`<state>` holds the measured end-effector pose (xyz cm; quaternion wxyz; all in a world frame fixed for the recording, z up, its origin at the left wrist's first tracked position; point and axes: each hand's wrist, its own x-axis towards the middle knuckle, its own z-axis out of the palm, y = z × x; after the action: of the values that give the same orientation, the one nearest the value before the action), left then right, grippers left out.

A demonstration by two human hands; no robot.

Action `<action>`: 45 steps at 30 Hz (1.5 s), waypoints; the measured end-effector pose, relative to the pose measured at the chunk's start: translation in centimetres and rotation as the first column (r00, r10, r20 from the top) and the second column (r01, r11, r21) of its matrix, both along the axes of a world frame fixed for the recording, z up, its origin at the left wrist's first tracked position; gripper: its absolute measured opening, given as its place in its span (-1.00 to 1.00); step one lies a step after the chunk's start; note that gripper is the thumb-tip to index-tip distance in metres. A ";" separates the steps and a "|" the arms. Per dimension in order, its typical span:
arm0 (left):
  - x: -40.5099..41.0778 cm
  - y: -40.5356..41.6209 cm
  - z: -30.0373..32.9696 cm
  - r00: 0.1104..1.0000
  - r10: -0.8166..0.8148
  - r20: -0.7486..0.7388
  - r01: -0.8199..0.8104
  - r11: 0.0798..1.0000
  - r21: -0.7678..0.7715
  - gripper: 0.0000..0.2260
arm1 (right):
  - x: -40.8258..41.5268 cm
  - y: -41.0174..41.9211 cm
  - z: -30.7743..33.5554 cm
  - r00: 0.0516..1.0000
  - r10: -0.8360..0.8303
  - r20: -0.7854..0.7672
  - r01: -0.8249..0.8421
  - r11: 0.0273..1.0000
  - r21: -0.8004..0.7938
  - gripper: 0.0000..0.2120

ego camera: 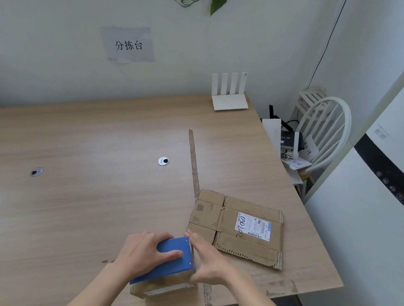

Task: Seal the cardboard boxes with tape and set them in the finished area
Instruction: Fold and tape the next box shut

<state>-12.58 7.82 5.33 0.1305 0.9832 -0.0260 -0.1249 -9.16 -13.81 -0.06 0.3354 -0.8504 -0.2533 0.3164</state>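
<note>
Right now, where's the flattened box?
In the head view, the flattened box lies on the table's right side, just beyond the right hand, near the tape strip.

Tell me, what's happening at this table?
A person is taping a small cardboard box at the near edge of the wooden table. The left hand grips a blue tape dispenser on top of the box, while the right hand lies flat-fingered against the box's right side. A flattened cardboard box with a shipping label lies just beyond, to the right.

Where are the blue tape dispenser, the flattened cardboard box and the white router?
blue tape dispenser [171,257], head view, blue top face.
flattened cardboard box [228,221], head view, middle panel.
white router [229,103], head view, flat base.
</note>
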 end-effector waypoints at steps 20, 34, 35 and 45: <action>-1.9 9.8 5.0 0.992 0.126 -0.033 -0.125 0.992 0.031 -0.67 | -0.2 0.1 -0.9 0.963 0.098 0.249 -0.035 0.969 -0.245 0.10; -2.5 4.0 1.3 0.960 0.202 -0.194 -0.275 0.814 -0.512 -0.60 | -2.3 0.4 -2.9 0.929 0.117 0.351 -0.067 0.986 -0.153 -0.34; -2.3 4.1 1.1 0.957 0.213 -0.198 -0.286 0.805 -0.519 -0.59 | -2.3 0.6 -2.8 0.930 0.078 0.359 -0.031 0.990 -0.136 -0.36; -2.6 4.2 1.1 0.958 0.169 -0.233 -0.270 0.808 -0.524 -0.81 | -2.8 1.8 -4.1 0.920 -0.272 0.283 0.248 0.962 0.115 -0.53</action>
<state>-15.18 12.00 6.46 0.4229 0.8853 0.0652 -0.1820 -11.96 -12.04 -4.19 0.3653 -0.9006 -0.1976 0.1280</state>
